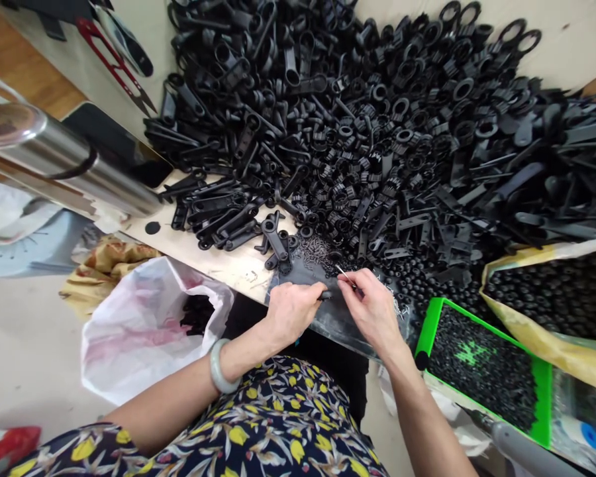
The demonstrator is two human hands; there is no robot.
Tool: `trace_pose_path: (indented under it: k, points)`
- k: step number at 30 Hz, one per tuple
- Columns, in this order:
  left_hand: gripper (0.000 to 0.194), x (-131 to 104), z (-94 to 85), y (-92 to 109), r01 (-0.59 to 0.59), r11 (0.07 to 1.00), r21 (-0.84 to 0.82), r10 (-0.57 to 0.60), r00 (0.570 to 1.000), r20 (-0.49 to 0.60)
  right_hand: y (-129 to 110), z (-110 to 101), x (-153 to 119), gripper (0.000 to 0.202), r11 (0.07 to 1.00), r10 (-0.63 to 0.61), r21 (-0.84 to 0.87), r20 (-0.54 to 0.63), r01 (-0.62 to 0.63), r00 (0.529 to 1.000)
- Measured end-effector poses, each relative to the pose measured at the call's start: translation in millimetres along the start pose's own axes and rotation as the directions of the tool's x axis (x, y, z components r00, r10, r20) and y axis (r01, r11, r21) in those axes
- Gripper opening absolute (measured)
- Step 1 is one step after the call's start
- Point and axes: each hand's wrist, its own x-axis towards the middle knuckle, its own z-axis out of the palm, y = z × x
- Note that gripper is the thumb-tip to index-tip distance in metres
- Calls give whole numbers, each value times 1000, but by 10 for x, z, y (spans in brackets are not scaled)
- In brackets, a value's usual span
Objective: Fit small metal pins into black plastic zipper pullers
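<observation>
My left hand (293, 308) is closed around a small black plastic part (324, 295), mostly hidden by the fingers. In my right hand (372, 308), thumb and fingers pinch a thin metal tool (346, 275); its exact kind is unclear. Its tip points up and left toward a small heap of tiny dark metal pieces (314, 253). Both hands are above a dark work mat (335, 318) at the table's front edge. Small silver screws or pins (401, 306) lie just right of my right hand. Black lever-shaped parts (275, 242) rest beyond my left hand.
A large pile of black plastic parts (347, 132) covers the table's back. At right stand a green tray (542, 397) of tiny black pieces and a yellow bag (541, 338) of black beads. Left are a steel flask (114, 179), red snips (112, 63) and a white bag (129, 331).
</observation>
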Motion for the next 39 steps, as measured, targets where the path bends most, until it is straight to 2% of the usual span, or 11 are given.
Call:
trace_pose_path:
  k: [4,8,11,14,20,23,26,28,31,35,39]
  points:
    - [9,-36,4,-63,-56,991,-124,45,995,-84,-20,94,125,21,987,-95,-125,71,104,993]
    - [7,-160,-182,-97,78,919,-387,-102,994,-42,-46,95,226,26,905,-189,-354,165,237,968]
    - [23,-243,-299,-115,290,689,-664,-269,953,138,-81,40,291,22,813,-235,-464,291,351,927]
    - [30,-259,-329,-140,389,434,-812,-314,911,268,-120,-7,348,20,734,-279,-501,394,459,876]
    - [31,-208,-308,-181,366,288,-885,-283,915,286,-156,-33,372,23,710,-310,-511,392,486,866]
    - [29,-203,-346,-169,365,273,-890,-286,914,287,-121,-35,309,20,854,-311,-342,268,392,912]
    - [28,-208,-381,-138,345,277,-897,-252,927,279,-118,18,180,16,988,-136,83,96,128,986]
    - [29,-209,-378,-110,330,291,-898,-218,937,273,-162,97,72,18,928,31,368,74,-56,997]
    - [32,-209,-337,-71,304,297,-905,-168,950,264,-260,252,-72,21,776,125,615,64,-137,990]
    - [37,-210,-276,-44,267,219,-938,-121,962,245,-336,425,-200,20,662,196,736,9,-140,980]
    - [36,-218,-191,-12,356,34,-934,-60,933,354,-396,545,-309,18,567,293,809,-20,-156,956]
